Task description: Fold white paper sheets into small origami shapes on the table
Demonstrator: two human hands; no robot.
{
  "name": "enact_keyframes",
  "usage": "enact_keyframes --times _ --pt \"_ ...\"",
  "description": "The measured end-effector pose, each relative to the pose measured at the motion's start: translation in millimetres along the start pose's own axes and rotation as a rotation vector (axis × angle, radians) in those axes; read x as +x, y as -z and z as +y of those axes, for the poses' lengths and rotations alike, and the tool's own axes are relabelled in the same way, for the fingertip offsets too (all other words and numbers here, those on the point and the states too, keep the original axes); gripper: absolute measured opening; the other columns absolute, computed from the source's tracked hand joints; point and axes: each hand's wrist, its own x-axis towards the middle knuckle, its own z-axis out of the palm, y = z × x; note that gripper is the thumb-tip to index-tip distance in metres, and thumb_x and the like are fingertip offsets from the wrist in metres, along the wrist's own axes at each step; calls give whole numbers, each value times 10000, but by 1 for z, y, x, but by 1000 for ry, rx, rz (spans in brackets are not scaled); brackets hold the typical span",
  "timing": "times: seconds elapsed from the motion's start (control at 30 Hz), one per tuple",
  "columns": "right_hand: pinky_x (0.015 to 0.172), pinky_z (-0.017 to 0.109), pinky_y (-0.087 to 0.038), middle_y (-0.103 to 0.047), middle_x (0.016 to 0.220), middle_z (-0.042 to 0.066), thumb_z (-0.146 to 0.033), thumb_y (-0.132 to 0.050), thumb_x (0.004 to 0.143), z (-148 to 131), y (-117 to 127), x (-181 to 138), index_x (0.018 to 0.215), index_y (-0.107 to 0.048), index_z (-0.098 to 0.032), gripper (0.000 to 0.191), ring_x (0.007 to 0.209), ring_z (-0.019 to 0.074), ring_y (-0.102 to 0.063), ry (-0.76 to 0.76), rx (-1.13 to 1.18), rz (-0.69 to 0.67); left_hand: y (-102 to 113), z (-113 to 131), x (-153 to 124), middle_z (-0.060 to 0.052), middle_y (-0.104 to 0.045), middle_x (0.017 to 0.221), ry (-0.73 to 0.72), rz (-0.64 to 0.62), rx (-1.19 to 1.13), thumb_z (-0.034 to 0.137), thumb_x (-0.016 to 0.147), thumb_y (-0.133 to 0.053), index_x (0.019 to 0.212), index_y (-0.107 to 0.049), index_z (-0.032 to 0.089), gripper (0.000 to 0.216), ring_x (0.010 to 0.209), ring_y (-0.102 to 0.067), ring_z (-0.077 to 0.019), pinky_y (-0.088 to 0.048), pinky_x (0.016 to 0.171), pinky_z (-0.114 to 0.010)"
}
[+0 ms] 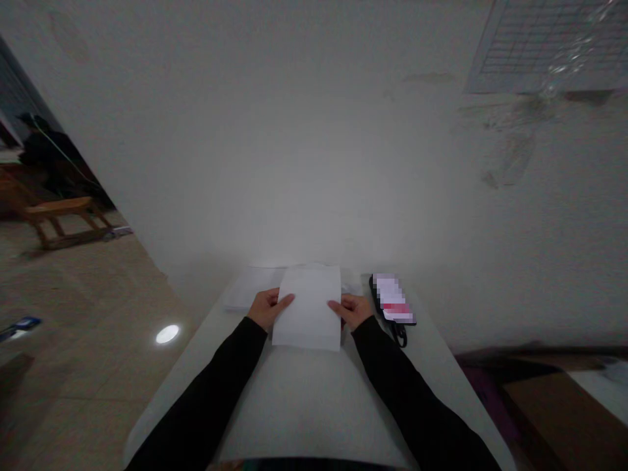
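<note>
White wall fills most of the view, pretty bare apart from a wire grid rack (540, 46) up in the top right corner, and a narrow white table (304, 405) is pushed right up against it. Both arms are in black sleeves reaching forward over the tabletop. The sheet of paper (309, 306) sits near the far end of the table, close to the wall, and it's held from both sides: the left hand (267, 307) grips the left edge with the thumb lying on top and the other fingers curled under or behind, and the right hand (354, 310) does the same on the right edge, so both are closed lightly on the paper, not spread flat. Looks to me like the sheet is being squared up or started into a fold, can't really tell which since no crease shows. Whatever comes next, I'd guess it needs the edges kept lined up and even pressure from both sides so it doesn't skew. More white sheets (248, 291) lie just behind and to the left, and a phone (392, 299) with a dark cord lies just right of the right hand. Off left there's tiled floor (73, 340) and a wooden bench (59, 219).
</note>
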Motion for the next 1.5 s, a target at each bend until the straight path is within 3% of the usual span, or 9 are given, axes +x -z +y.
enact_keyframes --times 0.2,0.4,0.6,0.8,0.97,1.13,1.33,1.4,1.5 --pt "518 297 -508 -705 712 88 -433 -733 552 5 -2 1 797 -683 -109 409 553 191 -636 -25 130 31 -8 -4 -2 -88 -706 815 27 -32 -45 393 636 -694 929 -641 93 423 637 -652 -192 -526 582 -294" --pt "458 274 -479 -694 643 50 -442 -737 543 8 2 5 816 -681 -123 423 487 166 -608 -40 194 -1 -5 -3 0 -61 -690 653 62 -26 -67 410 638 -690 906 -633 85 425 498 -612 -161 -476 455 -249" --pt "498 281 -484 -689 634 25 -363 -778 484 0 6 7 875 -668 -153 457 508 170 -617 -135 374 -12 -5 1 -1 -50 -687 676 65 -68 -205 353 626 -711 934 -632 103 405 521 -608 -145 -462 490 -240" --pt "544 281 -475 -690 672 33 -284 -746 486 -14 9 3 732 -697 -160 280 580 177 -621 -203 384 -6 -8 7 -3 -1 -604 510 6 -10 -222 286 577 -706 621 -634 109 196 441 -524 -113 -388 440 -221" --pt "439 218 -373 -630 518 -5 -236 -624 573 -10 10 4 599 -694 -175 96 440 106 -524 -111 261 -9 -2 7 1 -37 -608 522 26 -59 -184 293 599 -591 601 -664 112 195 471 -530 -133 -380 436 -229" --pt "445 206 -351 -627 568 -7 -196 -563 590 -1 6 7 611 -701 -186 139 478 98 -502 -51 212 17 0 6 2 -78 -669 778 6 -64 -21 399 714 -513 764 -664 130 312 673 -617 -188 -460 538 -267" --pt "514 207 -409 -603 738 5 -196 -522 608 -3 1 4 769 -704 -188 243 655 123 -537 128 269 -76 -7 9 -5 -60 -633 1000 -265 -75 275 342 660 -664 1021 -612 167 405 939 -575 -207 -473 823 -320" --pt "522 212 -441 -605 752 -18 -207 -568 612 -5 -4 2 962 -643 -226 358 646 119 -552 82 383 -40 -11 8 -7 -63 -620 1019 -274 -4 263 348 679 -650 1070 -588 170 433 880 -596 -194 -516 763 -318" --pt "525 254 -502 -646 840 -21 -244 -706 558 -4 -16 -4 1151 -475 -278 636 660 142 -605 -39 481 108 -18 6 -10 -80 -559 1129 -236 87 166 380 689 -633 1113 -562 181 474 747 -622 -170 -567 532 -283"
